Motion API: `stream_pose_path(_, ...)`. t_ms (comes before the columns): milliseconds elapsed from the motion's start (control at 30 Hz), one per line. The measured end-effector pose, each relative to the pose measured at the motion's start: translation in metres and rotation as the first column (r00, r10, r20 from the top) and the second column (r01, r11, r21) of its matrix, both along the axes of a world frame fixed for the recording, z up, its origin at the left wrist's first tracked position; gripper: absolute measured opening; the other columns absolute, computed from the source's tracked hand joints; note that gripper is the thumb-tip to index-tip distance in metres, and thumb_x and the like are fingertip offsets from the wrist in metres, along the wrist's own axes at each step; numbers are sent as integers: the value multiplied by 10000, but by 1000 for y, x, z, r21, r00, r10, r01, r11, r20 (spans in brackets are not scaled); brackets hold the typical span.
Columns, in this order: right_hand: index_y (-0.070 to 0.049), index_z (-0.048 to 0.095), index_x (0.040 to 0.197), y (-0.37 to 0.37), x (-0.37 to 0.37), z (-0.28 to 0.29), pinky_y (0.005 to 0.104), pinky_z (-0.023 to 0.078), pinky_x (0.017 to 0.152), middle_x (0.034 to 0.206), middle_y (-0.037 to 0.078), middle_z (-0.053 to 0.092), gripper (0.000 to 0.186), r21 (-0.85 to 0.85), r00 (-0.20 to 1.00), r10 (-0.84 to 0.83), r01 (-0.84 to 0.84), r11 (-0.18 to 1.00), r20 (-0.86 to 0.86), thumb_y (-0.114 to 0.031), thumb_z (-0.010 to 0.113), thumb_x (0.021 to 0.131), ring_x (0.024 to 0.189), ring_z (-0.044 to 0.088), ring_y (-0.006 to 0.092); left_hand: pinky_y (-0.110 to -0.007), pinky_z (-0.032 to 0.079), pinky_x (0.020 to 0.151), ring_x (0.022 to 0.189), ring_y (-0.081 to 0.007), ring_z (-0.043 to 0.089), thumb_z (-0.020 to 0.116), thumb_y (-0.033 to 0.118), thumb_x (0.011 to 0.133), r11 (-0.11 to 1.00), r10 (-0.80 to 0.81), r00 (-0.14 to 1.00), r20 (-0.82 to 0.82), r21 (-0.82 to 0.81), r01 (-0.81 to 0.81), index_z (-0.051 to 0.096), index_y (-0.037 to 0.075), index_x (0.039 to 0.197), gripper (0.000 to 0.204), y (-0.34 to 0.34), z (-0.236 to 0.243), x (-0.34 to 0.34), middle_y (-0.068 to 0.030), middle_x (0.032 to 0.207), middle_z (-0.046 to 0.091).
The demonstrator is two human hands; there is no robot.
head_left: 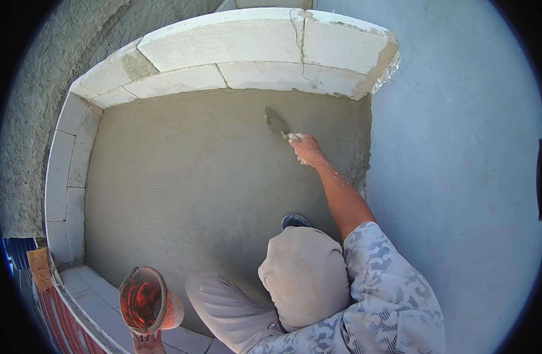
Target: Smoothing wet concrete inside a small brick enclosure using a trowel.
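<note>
Against a freshly plastered grey wall (212, 171) edged with white blocks (223, 44), the right hand (307, 147) grips a trowel (277, 123) pressed to the far plaster, while the left hand (146, 342) holds an orange bucket (144, 300) near left.

The wet screed floor (188, 177) is lying open ahead of the right hand (306, 147). White block walls (223, 41) are closing the far and left sides, the grey wall (459, 147) the right, and the knees (300, 271) are probably blocking the near side.
</note>
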State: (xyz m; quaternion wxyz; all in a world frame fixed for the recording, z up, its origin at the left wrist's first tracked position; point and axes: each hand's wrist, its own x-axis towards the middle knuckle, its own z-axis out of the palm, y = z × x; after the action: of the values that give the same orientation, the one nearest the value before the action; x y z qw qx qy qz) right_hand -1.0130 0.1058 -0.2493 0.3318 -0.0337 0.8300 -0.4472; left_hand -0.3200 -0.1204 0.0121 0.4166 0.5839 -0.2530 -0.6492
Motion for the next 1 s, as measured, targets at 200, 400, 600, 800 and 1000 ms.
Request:
stream_pose_path(200, -22, 630, 1095, 93, -37, -53, 416, 557, 544, 789, 133, 674, 291, 110, 814, -451, 519, 848, -367, -256, 633, 922, 623, 674, 272, -705, 306, 1102, 1318, -428, 471, 551, 287, 976, 998, -52, 998, -28, -40, 51, 539, 5, 1359, 476, 0, 9, -2, -206, 1435, 513)
stream_pose_path(400, 7, 646, 1038, 130, -65, -83, 408, 552, 535, 756, 138, 667, 293, 93, 662, -484, 638, 764, -573, -258, 655, 912, 617, 672, 276, -708, 302, 1100, 1314, -427, 472, 568, 295, 967, 999, -52, 998, -26, -2, 52, 522, 2, 1372, 501, -15, -3, -2, -199, 1439, 508)
stream_pose_path(600, -19, 644, 1066, 77, -24, -23, 398, 534, 526, 773, 109, 647, 297, -63, 939, -343, 342, 938, -9, -272, 671, 913, 587, 647, 240, -707, 276, 1114, 1348, -412, 439, 585, 331, 962, 999, -28, 999, 17, -41, 28, 516, 28, 1387, 526, -13, 6, 11, -190, 1439, 510)
stream_pose_path(800, -33, 630, 1167, 77, -48, -84, 394, 533, 545, 770, 106, 639, 334, 13, 852, -466, 482, 876, -237, -259, 656, 922, 605, 651, 226, -614, 476, 959, 1044, -252, 688, 502, 339, 1019, 959, -247, 969, -22, -146, 241, 578, 103, 1276, 357, -19, -7, 38, -111, 1200, 685)
stream_pose_path(1000, -93, 575, 1339, -9, 110, -55, 467, 493, 983, 1275, 222, 620, 510, 201, 862, 462, -424, 883, -208, -355, 640, 906, 1181, 590, 397, -587, 478, 958, 1041, -257, 687, 496, 322, 1018, 988, -75, 997, -9, -135, 73, 578, 79, 1251, 346, -18, -10, 16, -111, 1169, 696)
